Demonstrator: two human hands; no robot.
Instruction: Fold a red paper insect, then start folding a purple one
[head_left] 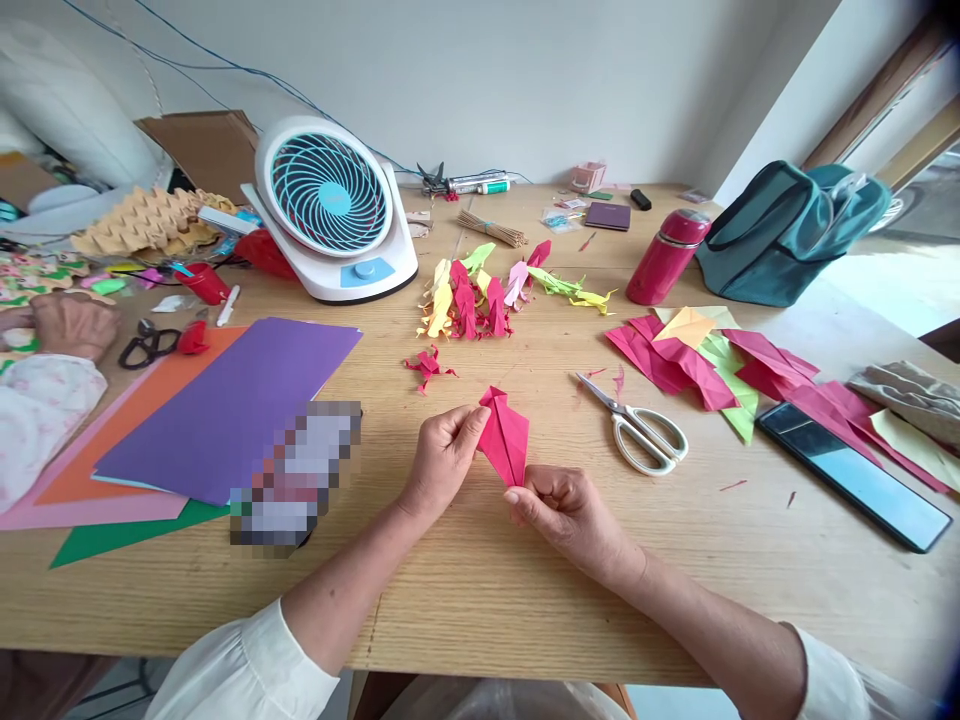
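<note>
A folded piece of red origami paper (505, 436) is held up over the table between my two hands. My left hand (448, 452) pinches its upper left edge between thumb and fingers. At its lower tip, my right hand (564, 510) has thumb and curled fingers closed on the paper. Just beyond lies a small finished red origami figure (429, 368) with several limbs. Farther back stands a cluster of folded paper figures (466, 300) in red, yellow, green and pink. White-handled scissors (649, 438) rest to the right, blades partly apart.
Coloured paper sheets (240, 410) and a pixelated phone-like object (300, 475) lie left, near another person's hand (75, 325). Behind are a white fan (330, 200) and a red flask (667, 258). Folded paper pieces (675, 360), a phone (855, 475) and a teal bag (780, 240) occupy the right.
</note>
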